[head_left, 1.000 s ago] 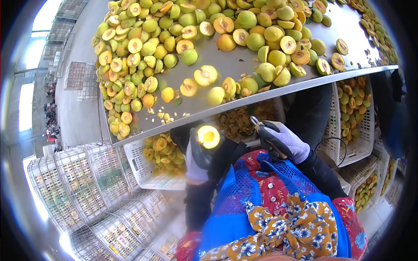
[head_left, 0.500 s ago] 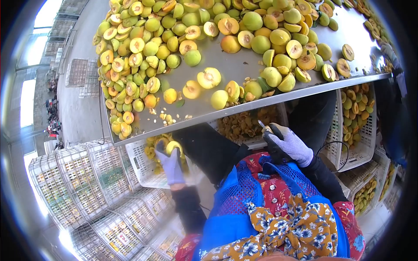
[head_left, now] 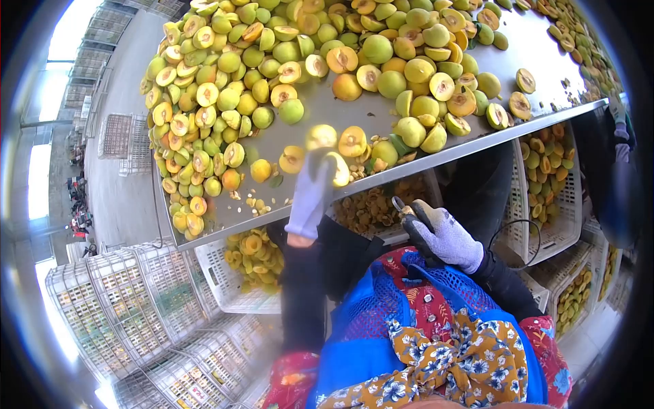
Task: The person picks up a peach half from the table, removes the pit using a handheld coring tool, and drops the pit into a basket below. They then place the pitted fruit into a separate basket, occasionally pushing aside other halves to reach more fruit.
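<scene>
My left hand (head_left: 310,201), gloved and blurred by motion, is over the metal table's near edge with its fingertips around a yellow fruit (head_left: 338,169). Cut halves lie close by, one of them (head_left: 352,141) just beyond the fingers. In front of my body, my right hand (head_left: 444,235) is closed around a small metal tool (head_left: 400,204), whose looped end sticks out past the fingers. A large pile of green and yellow fruit (head_left: 231,88), many pieces cut open, covers much of the metal table (head_left: 402,163).
Below the table edge are a white crate of yellow pieces (head_left: 214,273), a crate of small scraps (head_left: 429,187) and a crate of halves (head_left: 572,204). Wire-framed crates (head_left: 109,286) stand at the left. Another person's gloved hand (head_left: 620,129) shows at the far right.
My left hand has moved from above the white crate up to the table, and the yellow half it held is gone from it. My right hand has shifted slightly left and the tool's loop shows more.
</scene>
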Tool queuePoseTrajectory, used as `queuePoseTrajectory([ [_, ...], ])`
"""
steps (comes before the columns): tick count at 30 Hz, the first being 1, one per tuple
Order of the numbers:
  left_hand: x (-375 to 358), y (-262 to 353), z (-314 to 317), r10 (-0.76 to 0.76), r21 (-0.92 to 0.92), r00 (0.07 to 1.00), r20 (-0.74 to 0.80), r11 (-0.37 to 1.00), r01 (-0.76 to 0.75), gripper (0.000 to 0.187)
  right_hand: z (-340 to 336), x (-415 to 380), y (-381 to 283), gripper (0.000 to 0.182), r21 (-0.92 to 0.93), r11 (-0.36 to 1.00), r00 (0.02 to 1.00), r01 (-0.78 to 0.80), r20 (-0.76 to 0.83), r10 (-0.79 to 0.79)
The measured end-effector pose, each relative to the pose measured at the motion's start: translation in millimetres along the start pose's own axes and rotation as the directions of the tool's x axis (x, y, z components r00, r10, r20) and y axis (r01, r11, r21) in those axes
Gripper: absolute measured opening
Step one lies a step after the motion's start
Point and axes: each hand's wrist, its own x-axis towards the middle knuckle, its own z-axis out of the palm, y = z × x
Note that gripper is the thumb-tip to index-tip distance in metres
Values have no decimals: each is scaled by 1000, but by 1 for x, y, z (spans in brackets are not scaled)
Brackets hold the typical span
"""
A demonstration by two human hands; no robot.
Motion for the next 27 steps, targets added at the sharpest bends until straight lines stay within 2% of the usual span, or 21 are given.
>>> queuePoseTrajectory([
  [1, -12, 0, 2, -21, -259, 1000, 6, 966, 22, 43, 2, 0, -1, 23, -56, 998, 999, 23, -21, -24],
  [3, -35, -2, 9, -51, -668, 995, 82, 738, 93, 36, 10, 3, -3, 24, -122, 987, 993, 106, -40, -111],
  [5, -51, -8, 15, -82, -837, 982, 169, 514, 187, 29, 17, 5, -9, 25, -181, 970, 984, 161, -43, -171],
  [8, -65, -15, 31, -8, -914, 976, 218, 350, 207, 27, 21, 10, -22, 28, -295, 931, 972, 215, -29, -234],
  [10, -74, -8, 43, 73, -692, 990, 117, 721, 29, 36, 24, 8, -27, 27, -352, 915, 975, 200, -21, -221],
  [12, -85, 10, 50, 164, -496, 983, 84, 862, -102, 43, 26, 6, -30, 27, -419, 889, 976, 186, -23, -215],
  [14, -83, 6, 49, 196, -338, 977, 85, 928, -156, 45, 26, 4, -28, 26, -392, 903, 979, 175, -32, -203],
  [16, -84, 5, 51, 149, -494, 986, 74, 865, -93, 46, 27, 3, -26, 26, -367, 914, 978, 171, -53, -204],
  [18, -87, 7, 55, 22, -854, 994, 103, 515, 77, 48, 30, 2, -25, 26, -340, 925, 973, 171, -91, -213],
  [21, -87, 0, 57, -17, -924, 992, 123, 363, 121, 45, 33, 2, -25, 25, -337, 930, 979, 149, -84, -187],
  [24, -87, 1, 67, -153, -934, 985, 82, 333, 129, 45, 41, 2, -21, 26, -326, 935, 979, 142, -94, -182],
  [26, -90, 2, 68, 16, -696, 998, -66, 715, -57, 40, 46, 1, -18, 26, -319, 943, 988, 95, -81, -128],
  [27, -91, 1, 70, 83, -601, 990, -117, 787, -137, 39, 48, 1, -18, 27, -317, 946, 992, 71, -76, -100],
])
